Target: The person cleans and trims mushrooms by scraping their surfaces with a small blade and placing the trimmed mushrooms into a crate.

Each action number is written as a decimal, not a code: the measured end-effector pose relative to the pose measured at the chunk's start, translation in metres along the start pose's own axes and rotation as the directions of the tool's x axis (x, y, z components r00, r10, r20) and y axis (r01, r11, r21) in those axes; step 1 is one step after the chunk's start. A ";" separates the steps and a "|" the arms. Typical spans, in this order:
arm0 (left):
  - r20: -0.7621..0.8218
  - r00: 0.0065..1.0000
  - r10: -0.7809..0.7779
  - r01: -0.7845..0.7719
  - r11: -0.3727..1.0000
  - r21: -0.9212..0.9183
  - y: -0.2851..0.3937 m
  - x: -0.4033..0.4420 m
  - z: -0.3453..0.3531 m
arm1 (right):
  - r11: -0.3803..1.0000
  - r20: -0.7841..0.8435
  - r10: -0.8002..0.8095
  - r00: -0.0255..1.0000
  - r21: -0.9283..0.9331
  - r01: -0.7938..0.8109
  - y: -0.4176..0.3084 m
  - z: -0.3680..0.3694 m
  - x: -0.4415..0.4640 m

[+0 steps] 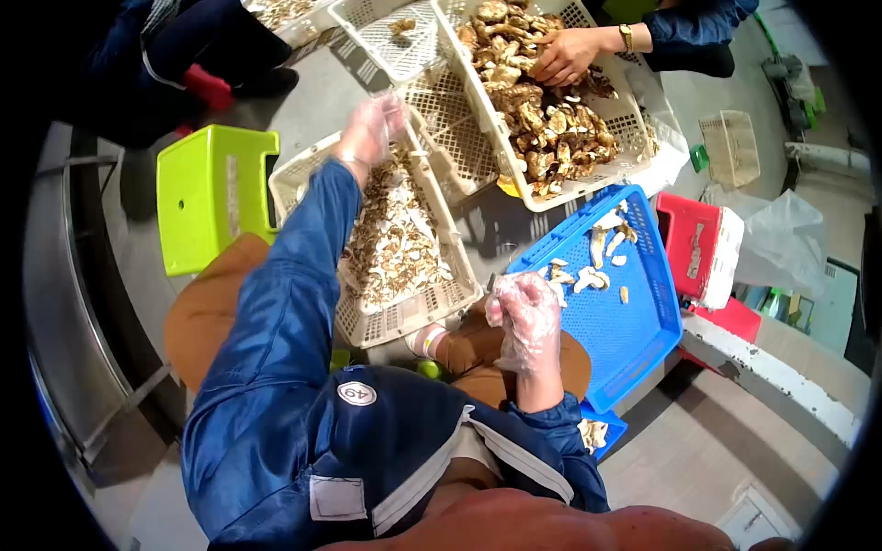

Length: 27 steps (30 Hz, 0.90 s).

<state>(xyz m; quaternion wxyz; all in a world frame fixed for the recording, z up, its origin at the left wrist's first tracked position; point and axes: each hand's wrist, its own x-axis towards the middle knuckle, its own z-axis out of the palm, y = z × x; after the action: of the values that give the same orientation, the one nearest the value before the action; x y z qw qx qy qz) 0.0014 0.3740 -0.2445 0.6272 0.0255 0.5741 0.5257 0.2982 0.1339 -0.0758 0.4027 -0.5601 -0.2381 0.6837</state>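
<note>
My left hand [370, 130], in a clear plastic glove, reaches to the far end of a cream crate [404, 321] of brown-and-white mushroom trimmings [395, 248]. Its fingers are blurred, and I cannot see anything held in them. Over my lap, near the left edge of a blue perforated tray [616, 321], my gloved right hand [528, 317] is closed. A small dark grey tip shows at its fingers; what it belongs to is hidden. Several cut mushroom pieces [593, 278] lie at the tray's far end.
Another person's hand [568, 55] with a wristwatch rests on brown mushrooms [551, 129] in a large cream crate [496, 138]. A green stool [207, 197] stands left, a red stool [689, 243] right. Another person sits at upper left. A white crate [386, 41] holds one mushroom.
</note>
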 end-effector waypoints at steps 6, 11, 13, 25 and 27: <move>0.479 0.849 -0.221 0.290 0.954 -0.073 -0.094 -0.152 -0.034 | 0.987 0.198 -0.107 0.974 -0.096 0.128 0.013 0.004 -0.002; 0.887 0.397 0.237 -0.659 0.746 0.096 -0.062 -0.293 -0.029 | 0.991 0.457 -0.130 0.880 0.071 0.109 -0.019 0.076 -0.047; 0.902 0.398 0.164 -0.668 0.726 0.163 -0.043 -0.316 -0.041 | 0.749 0.698 -0.389 0.602 -0.141 0.647 -0.052 0.103 -0.078; 0.346 0.906 -0.242 0.149 0.950 0.273 -0.031 -0.268 -0.112 | 0.156 0.863 -0.478 0.163 -0.099 0.983 -0.132 0.065 -0.242; 0.367 0.901 -0.232 0.112 0.941 0.319 -0.041 -0.276 -0.076 | 0.136 0.867 -0.485 0.110 -0.049 0.989 -0.143 0.054 -0.235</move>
<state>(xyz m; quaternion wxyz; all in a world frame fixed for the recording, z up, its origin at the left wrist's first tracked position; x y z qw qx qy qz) 0.0290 0.1221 -0.1055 0.7648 0.1726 0.5047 0.3613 0.2982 0.0294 0.1842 0.3674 -0.1266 -0.8532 0.3480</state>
